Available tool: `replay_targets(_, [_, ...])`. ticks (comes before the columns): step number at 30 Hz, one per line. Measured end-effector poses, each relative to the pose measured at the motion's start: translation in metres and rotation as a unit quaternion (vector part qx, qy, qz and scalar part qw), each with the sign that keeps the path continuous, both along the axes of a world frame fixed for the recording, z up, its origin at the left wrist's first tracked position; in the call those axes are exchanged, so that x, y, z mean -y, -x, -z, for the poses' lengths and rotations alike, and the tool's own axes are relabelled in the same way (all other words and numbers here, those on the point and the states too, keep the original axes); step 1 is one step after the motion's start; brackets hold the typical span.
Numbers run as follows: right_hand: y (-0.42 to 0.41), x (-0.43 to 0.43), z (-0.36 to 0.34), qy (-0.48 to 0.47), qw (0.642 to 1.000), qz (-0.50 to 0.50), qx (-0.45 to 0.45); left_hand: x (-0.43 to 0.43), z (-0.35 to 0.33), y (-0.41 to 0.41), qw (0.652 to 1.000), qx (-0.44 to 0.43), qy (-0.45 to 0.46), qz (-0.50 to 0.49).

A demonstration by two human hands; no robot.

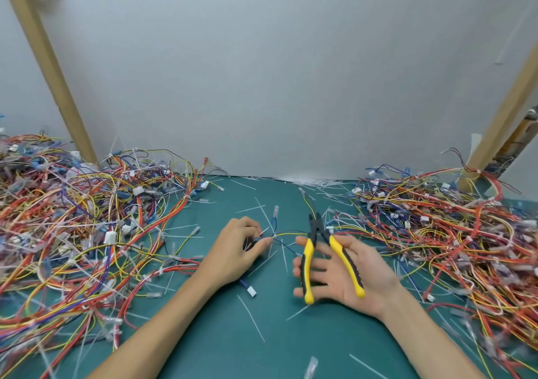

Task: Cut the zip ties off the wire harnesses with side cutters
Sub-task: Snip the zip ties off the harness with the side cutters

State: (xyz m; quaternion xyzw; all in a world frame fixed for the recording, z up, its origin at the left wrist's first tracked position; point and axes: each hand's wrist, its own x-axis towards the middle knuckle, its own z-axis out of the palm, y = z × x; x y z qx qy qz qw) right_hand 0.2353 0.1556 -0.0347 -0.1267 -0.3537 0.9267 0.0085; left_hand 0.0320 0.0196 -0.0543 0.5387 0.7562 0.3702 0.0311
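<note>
The tabletop (262,335) is carrying a left pile (87,233) and a right pile (436,233) of wires. At frame centre, the left hand (233,250) is pinching a harness (291,234) in its grip. The right hand (364,271) is clasping spread-handled cutters (316,230), tips by the harness.

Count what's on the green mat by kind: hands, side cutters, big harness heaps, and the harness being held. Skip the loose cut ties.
Hands: 2, left hand and right hand
Side cutters: 1
Harness heaps: 2, left heap and right heap
Held harness: 1
Total: 6
</note>
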Motion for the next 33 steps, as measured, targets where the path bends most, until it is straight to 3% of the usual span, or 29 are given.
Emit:
replay_targets(3, [-0.003,0.007,0.000,0.009,0.993,-0.119,-0.011,0.001,-0.001,0.000,1.000,-0.003,0.001,0.007])
replay_targets(6, [0.002,0.013,0.000,-0.002,0.985,-0.170,0.006,0.002,-0.001,0.000,1.000,-0.001,0.003,0.013])
replay_targets(15, [0.008,0.014,0.004,0.012,0.992,-0.126,0.025,0.005,-0.001,-0.001,0.999,-0.002,-0.014,0.035])
replay_targets(33, [0.011,0.018,0.009,-0.065,0.994,-0.071,0.055,0.001,0.006,0.002,1.000,0.003,-0.031,0.005])
